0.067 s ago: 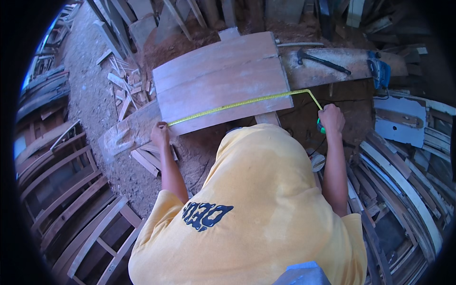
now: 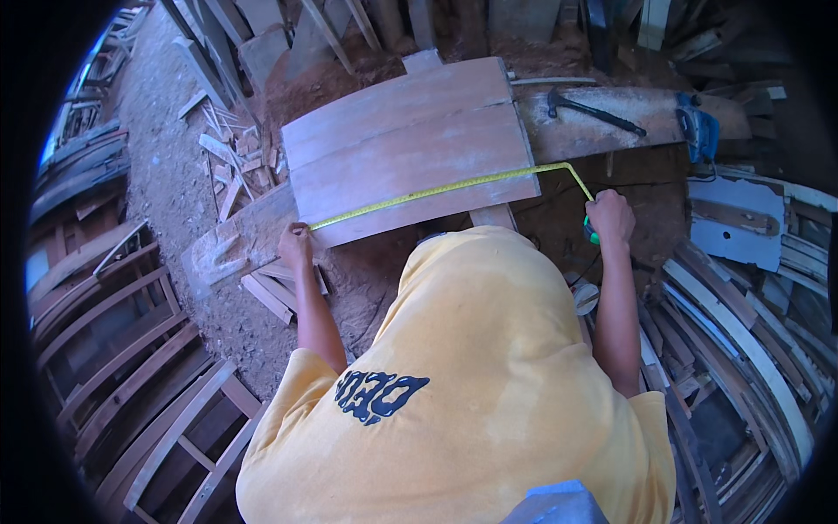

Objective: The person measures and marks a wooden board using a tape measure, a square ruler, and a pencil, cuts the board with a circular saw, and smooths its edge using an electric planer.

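A broad wooden panel (image 2: pixel 410 144), with a seam running across it from left to right, lies in front of a person in a yellow shirt (image 2: pixel 489 367). A yellow tape blade (image 2: pixel 428 190) stretches across the panel close to its near edge, running from the left edge to the right one. Just beyond the panel's right edge the blade bends sharply and drops toward the person.

The left hand (image 2: pixel 296 244) is at the panel's near left corner, its fingers drawn together on the end of the blade, with no visible gap between them. The right hand (image 2: pixel 609 218) is off to the right of the panel, apart from it, its fingers curled closed around the green and dark tape case (image 2: pixel 591 231).

A weathered plank (image 2: pixel 650 99) extends to the right of the panel. On that plank, near the panel's far right side, lies a dark hammer (image 2: pixel 597 116), and farther right of the panel sits a blue power tool (image 2: pixel 698 131). Wood scraps (image 2: pixel 236 166) are scattered on the ground to the left of the panel. A whitish board (image 2: pixel 758 253) with a brown patch lies well to the right of the panel.
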Tool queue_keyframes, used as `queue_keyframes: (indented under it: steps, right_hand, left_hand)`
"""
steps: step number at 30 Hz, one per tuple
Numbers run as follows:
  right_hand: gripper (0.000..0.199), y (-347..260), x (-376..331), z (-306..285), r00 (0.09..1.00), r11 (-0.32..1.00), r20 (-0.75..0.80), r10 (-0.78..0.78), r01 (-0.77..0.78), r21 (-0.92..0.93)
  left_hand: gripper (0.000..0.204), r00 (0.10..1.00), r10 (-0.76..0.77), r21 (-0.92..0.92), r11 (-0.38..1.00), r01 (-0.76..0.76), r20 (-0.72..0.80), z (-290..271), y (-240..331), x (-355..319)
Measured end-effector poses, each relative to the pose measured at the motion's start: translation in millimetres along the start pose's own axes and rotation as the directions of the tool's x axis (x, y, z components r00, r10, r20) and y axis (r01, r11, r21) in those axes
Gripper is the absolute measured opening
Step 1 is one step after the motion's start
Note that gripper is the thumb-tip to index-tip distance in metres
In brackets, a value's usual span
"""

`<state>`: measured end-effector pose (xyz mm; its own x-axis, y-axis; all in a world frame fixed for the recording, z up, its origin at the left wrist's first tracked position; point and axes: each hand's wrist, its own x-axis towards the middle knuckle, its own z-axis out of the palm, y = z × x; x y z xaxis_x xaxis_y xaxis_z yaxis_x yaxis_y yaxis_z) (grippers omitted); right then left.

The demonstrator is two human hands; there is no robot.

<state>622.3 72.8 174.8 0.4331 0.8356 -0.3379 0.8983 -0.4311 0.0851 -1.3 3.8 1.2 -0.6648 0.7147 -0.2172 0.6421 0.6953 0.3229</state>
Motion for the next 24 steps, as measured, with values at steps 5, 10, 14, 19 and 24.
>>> queue_keyframes:
  steps: [5,10,14,19,24]
  right_hand:
    - [0.022,3.7,-11.9,6.0,1.000,1.000,0.021,0.021,-0.021,0.007]
    - [0.022,5.9,-9.0,14.6,1.000,1.000,-0.015,0.008,-0.008,0.020]
    - [0.023,2.3,-12.6,14.0,1.000,0.999,-0.002,0.030,-0.030,0.013]
    - [0.024,-5.0,-17.9,11.8,0.999,0.999,0.009,0.038,-0.038,0.014]
    - [0.024,-6.3,-20.1,10.8,0.999,0.999,0.011,0.040,-0.040,0.008]
  left_hand:
    - [0.017,0.999,0.034,-0.003,0.999,-0.034,-0.023,1.1,-6.0,-10.7]
    - [0.017,0.998,0.058,-0.040,0.997,-0.060,-0.027,3.6,-11.3,-7.1]
    - [0.017,0.999,0.010,-0.123,0.992,-0.014,-0.035,6.3,-2.7,-14.5]
    - [0.018,1.000,0.009,-0.144,0.989,-0.013,-0.029,3.8,-5.4,-12.9]
    - [0.018,1.000,0.001,-0.150,0.989,-0.001,-0.002,4.0,-11.7,-9.2]
